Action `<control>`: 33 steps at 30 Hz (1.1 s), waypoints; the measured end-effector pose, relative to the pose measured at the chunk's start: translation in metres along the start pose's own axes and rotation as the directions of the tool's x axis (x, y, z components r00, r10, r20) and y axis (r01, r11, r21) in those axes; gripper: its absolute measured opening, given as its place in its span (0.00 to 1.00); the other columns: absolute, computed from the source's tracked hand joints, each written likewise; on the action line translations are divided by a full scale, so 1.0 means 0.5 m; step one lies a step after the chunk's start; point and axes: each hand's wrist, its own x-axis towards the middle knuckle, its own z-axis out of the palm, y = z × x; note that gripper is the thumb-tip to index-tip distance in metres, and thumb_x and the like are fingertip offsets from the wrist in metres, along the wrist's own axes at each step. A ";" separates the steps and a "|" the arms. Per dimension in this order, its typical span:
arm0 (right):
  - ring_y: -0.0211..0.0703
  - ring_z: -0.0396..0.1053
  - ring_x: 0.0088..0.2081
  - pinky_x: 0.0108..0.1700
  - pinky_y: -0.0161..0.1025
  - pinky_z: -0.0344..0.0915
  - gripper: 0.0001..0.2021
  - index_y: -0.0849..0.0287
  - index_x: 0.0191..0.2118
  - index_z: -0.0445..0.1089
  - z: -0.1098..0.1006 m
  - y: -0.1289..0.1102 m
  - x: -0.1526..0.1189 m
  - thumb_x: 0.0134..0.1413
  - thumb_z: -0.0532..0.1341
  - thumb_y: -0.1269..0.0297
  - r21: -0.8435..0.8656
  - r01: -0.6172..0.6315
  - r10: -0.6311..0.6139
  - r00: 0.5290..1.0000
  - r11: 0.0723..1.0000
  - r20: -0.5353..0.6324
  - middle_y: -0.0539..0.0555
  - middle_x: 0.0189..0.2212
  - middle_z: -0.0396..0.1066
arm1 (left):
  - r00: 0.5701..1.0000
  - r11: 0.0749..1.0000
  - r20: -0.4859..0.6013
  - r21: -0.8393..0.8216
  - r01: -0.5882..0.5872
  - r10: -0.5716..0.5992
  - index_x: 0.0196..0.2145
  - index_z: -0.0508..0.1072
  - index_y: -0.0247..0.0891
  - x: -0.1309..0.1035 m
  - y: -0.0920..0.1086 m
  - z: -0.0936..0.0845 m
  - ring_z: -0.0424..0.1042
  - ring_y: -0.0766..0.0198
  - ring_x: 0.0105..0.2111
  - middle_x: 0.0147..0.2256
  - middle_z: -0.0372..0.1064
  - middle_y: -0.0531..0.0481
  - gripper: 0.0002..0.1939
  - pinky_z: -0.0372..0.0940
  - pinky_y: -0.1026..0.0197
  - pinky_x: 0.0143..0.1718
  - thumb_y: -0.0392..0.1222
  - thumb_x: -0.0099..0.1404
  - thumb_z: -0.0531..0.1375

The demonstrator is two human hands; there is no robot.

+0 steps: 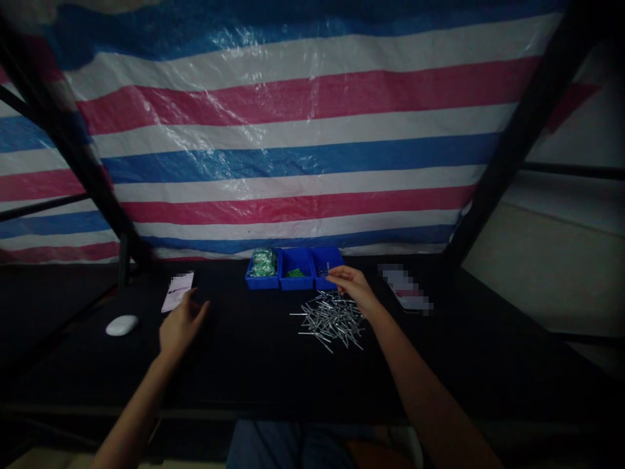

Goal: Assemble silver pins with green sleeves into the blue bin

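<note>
My right hand (352, 286) is closed in a pinch at the front of the right blue bin (336, 255). A thin metal pin (328, 266) stands up at its fingertips, small and dim. A few similar pins seem to lie inside that bin. Just below the hand, a loose pile of silver metal pins (332, 319) is spread on the black table (254, 365). My left hand (180, 322) is open on the left side, thumb and fingers apart, holding nothing. Its fingertips are close to a pale pinkish sheet or phone (176, 292), partly blurred out.
Beside the right bin stand a middle blue bin (297, 284) with green pieces (294, 273) and a left one with shiny green-clear packets (264, 262). A white mouse (122, 325) lies far left, a phone (407, 290) right. Striped sheeting (293, 150) hangs behind.
</note>
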 end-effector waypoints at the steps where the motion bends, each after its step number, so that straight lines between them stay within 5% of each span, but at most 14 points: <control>1: 0.31 0.56 0.17 0.17 0.30 0.52 0.16 0.61 0.31 0.69 -0.003 0.005 0.004 0.34 0.65 0.56 -0.007 0.001 -0.001 0.999 1.000 -0.040 0.49 0.20 0.65 | 0.999 0.995 0.017 0.093 0.025 -0.027 0.54 0.54 0.40 0.007 -0.035 -0.011 0.69 0.55 0.34 0.36 0.68 0.45 0.32 0.60 0.59 0.30 0.60 0.57 0.45; 4: 0.32 0.57 0.18 0.17 0.31 0.53 0.18 0.61 0.33 0.69 -0.008 0.020 0.013 0.36 0.63 0.54 -0.036 0.010 -0.014 0.994 0.999 -0.109 0.51 0.21 0.67 | 1.000 0.959 0.030 0.284 -0.002 -0.006 0.53 0.55 0.36 0.020 -0.097 -0.021 0.67 0.50 0.38 0.40 0.66 0.40 0.36 0.60 0.56 0.34 0.64 0.55 0.43; 9: 0.30 0.57 0.16 0.16 0.30 0.53 0.22 0.60 0.40 0.67 -0.011 0.026 0.015 0.37 0.62 0.54 -0.061 0.021 -0.026 0.997 0.998 -0.077 0.53 0.28 0.70 | 0.998 0.913 0.053 0.406 -0.038 0.018 0.53 0.56 0.36 0.028 -0.108 -0.008 0.66 0.45 0.40 0.41 0.64 0.36 0.39 0.59 0.52 0.36 0.67 0.53 0.40; 18: 0.31 0.58 0.17 0.18 0.30 0.54 0.17 0.61 0.37 0.69 -0.003 0.002 -0.005 0.39 0.62 0.57 -0.132 0.007 0.016 0.985 0.991 0.169 0.51 0.25 0.69 | 0.997 0.918 0.076 0.395 -0.031 0.001 0.54 0.56 0.37 0.033 -0.113 -0.006 0.64 0.43 0.42 0.43 0.63 0.35 0.41 0.57 0.49 0.38 0.68 0.52 0.39; 25: 0.31 0.59 0.18 0.18 0.30 0.53 0.16 0.60 0.37 0.69 -0.010 -0.009 -0.012 0.40 0.61 0.58 -0.195 0.006 0.050 0.959 0.981 0.280 0.50 0.24 0.68 | 0.999 0.924 -0.028 0.381 0.026 -0.016 0.55 0.53 0.33 0.032 -0.127 -0.014 0.62 0.43 0.44 0.44 0.61 0.33 0.44 0.56 0.51 0.39 0.69 0.51 0.41; 33: 0.34 0.60 0.20 0.22 0.31 0.53 0.17 0.62 0.35 0.72 -0.017 0.011 -0.018 0.36 0.65 0.57 -0.462 0.113 0.107 0.899 0.880 0.424 0.48 0.19 0.65 | 1.000 0.922 0.011 0.386 0.019 -0.025 0.56 0.52 0.32 0.047 -0.150 -0.016 0.56 0.37 0.47 0.48 0.55 0.30 0.47 0.53 0.46 0.41 0.71 0.48 0.42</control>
